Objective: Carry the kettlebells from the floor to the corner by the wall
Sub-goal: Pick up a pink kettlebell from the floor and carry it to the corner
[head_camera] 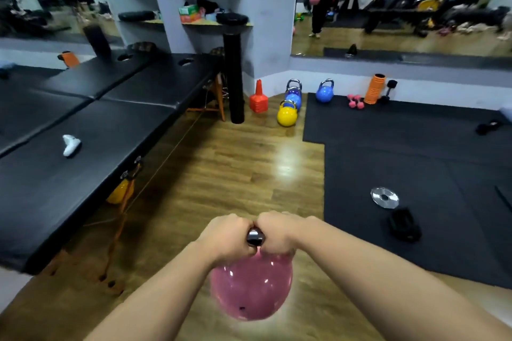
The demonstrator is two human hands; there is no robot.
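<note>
A pink kettlebell (251,288) hangs off the floor below me, its steel handle gripped side by side by my left hand (225,235) and my right hand (278,232). Far ahead, at the corner by the white wall, stand a yellow kettlebell (287,114), a blue kettlebell (293,95) just behind it, and a second blue kettlebell (324,91) to the right on the mat's edge. Another yellow kettlebell (120,191) sits under the bench on the left.
Black padded benches (83,124) fill the left side. A black roller (234,77) and orange cones (258,98) stand by the corner. The black mat (415,158) on the right holds a silver plate (384,197), a black object (404,225), pink dumbbells (355,101) and an orange roller (374,88). Wood floor runs ahead.
</note>
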